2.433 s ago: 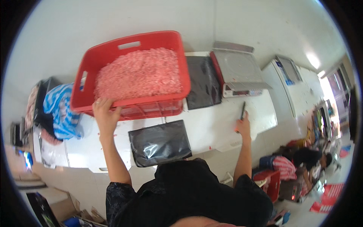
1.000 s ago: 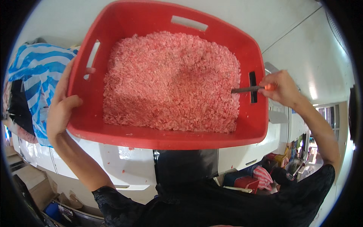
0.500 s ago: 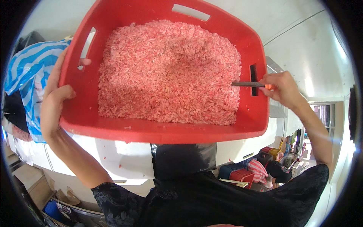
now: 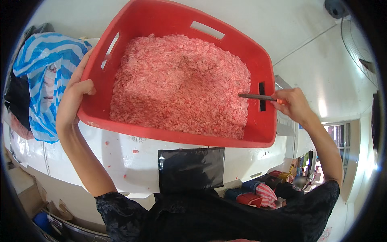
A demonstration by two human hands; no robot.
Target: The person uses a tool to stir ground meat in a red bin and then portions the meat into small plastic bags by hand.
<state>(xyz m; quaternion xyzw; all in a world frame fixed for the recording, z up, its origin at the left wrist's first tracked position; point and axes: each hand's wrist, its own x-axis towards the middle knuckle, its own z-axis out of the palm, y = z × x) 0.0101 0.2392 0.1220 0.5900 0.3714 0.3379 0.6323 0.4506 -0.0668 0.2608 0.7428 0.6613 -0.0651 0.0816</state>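
A red plastic tub (image 4: pixel 177 134), tilted with its right side lower, holds a broad heap of pink minced meat (image 4: pixel 181 80). My left hand (image 4: pixel 74 94) grips the tub's left side, its thumb at the near left corner; the other fingers are mostly hidden behind the wall. Outside the right wall, my right hand (image 4: pixel 296 105) is closed around the orange handle of a slim dark metal tool (image 4: pixel 256 96). The tool reaches across the right wall by the handle slot, its tip over the meat's edge. I cannot tell its exact kind.
A white work surface (image 4: pixel 121 155) with small meat scraps lies under the tub. A black plastic sheet (image 4: pixel 191 167) hangs at its near edge. Blue-and-white striped bags (image 4: pixel 48 80) sit at left, a fan (image 4: pixel 358 52) at upper right. Another person (image 4: pixel 296 189) is at lower right.
The tub has turned slightly, its left side shifting right and its right side dropping. Both hands have moved with it. The finger seen through the left slot no longer shows.
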